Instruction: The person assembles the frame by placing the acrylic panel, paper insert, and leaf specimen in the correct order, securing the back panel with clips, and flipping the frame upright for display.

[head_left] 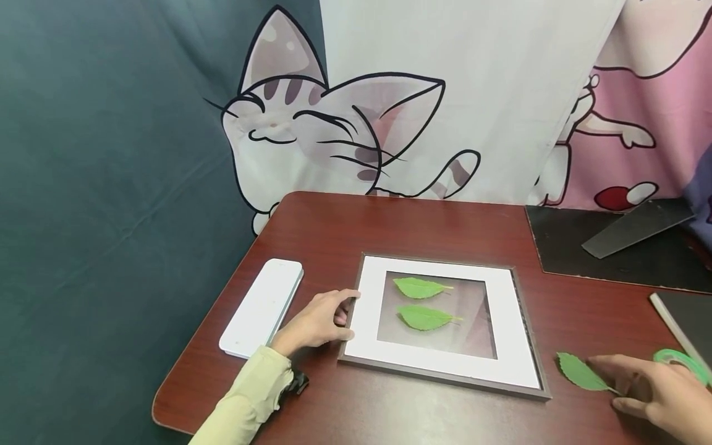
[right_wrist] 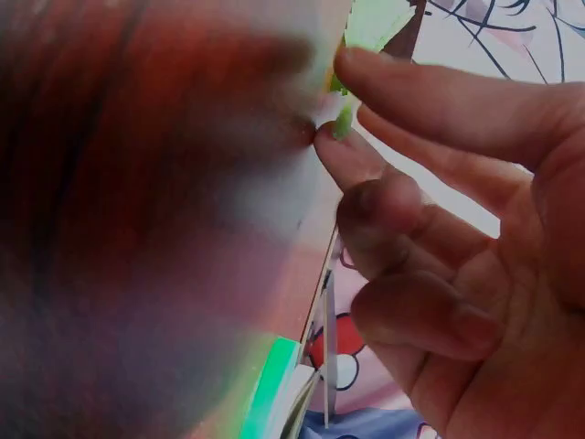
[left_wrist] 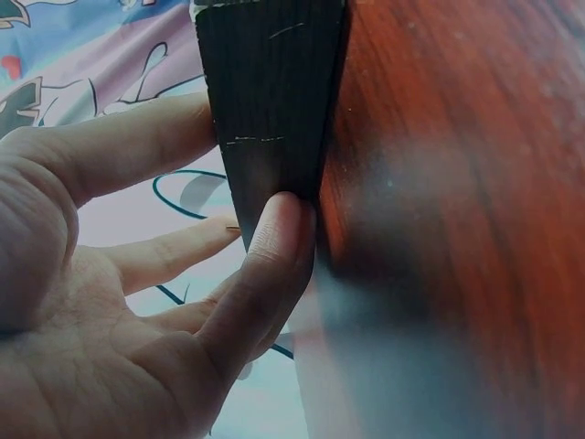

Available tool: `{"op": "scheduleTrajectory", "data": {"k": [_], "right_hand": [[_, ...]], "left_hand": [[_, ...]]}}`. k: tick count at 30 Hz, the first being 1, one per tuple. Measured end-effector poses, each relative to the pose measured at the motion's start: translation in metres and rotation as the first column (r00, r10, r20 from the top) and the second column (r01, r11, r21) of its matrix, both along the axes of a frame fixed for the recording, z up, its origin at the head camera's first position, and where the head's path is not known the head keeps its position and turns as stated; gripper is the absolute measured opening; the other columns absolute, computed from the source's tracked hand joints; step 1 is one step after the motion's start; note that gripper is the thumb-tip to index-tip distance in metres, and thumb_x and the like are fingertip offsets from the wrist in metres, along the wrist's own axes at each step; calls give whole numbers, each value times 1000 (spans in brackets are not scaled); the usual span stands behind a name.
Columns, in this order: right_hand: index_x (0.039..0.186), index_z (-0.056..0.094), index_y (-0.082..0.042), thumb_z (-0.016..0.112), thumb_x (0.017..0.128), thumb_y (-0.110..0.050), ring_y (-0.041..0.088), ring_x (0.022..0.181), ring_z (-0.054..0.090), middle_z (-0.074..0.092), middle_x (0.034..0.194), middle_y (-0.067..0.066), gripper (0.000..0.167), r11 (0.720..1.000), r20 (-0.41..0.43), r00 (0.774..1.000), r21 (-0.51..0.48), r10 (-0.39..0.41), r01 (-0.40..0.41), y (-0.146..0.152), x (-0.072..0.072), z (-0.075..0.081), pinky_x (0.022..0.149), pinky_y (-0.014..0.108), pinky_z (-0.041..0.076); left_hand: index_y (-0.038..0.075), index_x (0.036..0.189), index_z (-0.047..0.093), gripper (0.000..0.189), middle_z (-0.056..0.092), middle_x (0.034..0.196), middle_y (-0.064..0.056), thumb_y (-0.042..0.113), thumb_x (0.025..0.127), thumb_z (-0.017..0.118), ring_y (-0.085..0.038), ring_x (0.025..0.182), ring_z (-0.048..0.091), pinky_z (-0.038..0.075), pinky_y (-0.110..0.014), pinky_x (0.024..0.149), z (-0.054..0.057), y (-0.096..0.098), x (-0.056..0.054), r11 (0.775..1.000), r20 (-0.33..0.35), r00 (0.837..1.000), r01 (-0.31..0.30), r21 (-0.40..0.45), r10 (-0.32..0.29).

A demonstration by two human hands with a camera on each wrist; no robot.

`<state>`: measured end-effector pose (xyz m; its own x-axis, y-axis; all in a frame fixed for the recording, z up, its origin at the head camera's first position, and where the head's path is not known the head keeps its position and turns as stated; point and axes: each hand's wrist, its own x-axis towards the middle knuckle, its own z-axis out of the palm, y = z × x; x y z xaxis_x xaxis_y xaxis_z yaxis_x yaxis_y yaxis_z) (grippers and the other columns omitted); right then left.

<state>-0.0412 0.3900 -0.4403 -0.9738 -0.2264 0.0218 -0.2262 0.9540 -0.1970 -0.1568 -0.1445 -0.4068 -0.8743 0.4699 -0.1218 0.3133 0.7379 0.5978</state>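
A picture frame (head_left: pixel 445 378) with a white mat lies on the table, two green leaves, an upper leaf (head_left: pixel 419 288) and a lower leaf (head_left: pixel 425 317), in its window. My left hand (head_left: pixel 319 318) holds the frame's left edge; the left wrist view shows the thumb and fingers of that hand (left_wrist: pixel 137 274) against the frame's dark side (left_wrist: pixel 265 101). To the right of the frame, a third leaf (head_left: pixel 581 372) points left, its stem between the thumb and fingers of my right hand (head_left: pixel 662 389). In the right wrist view, part of that leaf (right_wrist: pixel 379 23) shows beyond the thumb.
A white oblong case (head_left: pixel 261 306) lies at the table's left. Green tape (head_left: pixel 681 360) sits by my right hand, near a dark panel with a pale edge (head_left: pixel 667 315). A black backing board (head_left: pixel 562 238) with a stand flap (head_left: pixel 639 228) lies at the back right.
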Motion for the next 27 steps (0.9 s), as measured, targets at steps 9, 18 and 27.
{"op": "scheduleTrajectory", "data": {"k": [9,18,27], "right_hand": [[118,69,-11,87,72,-12,-10,62,47,68,82,-10,49,993,142,983,-13,-114,117,-12,-10,2,56,22,40],[110,74,-17,87,70,-8,-9,77,58,75,105,2,43,998,70,995,29,-66,64,-9,-21,1,61,23,48],[101,75,-18,82,64,6,-10,64,33,63,82,-19,45,996,-221,974,-64,51,-67,-23,-23,15,57,15,29]], "left_hand": [[10,140,54,69,61,105,-5,9,77,82,-9,86,58,49,-22,77,-1,-1,0,1000,-4,1000,6,12,-6],[11,141,54,69,60,105,-5,9,78,82,-8,86,58,48,-21,77,-1,-1,-1,1000,-4,1000,9,7,-9],[11,141,53,69,61,105,-4,9,78,82,-9,86,58,49,-22,77,-2,-1,-1,1000,-10,1000,16,5,-16]]}}
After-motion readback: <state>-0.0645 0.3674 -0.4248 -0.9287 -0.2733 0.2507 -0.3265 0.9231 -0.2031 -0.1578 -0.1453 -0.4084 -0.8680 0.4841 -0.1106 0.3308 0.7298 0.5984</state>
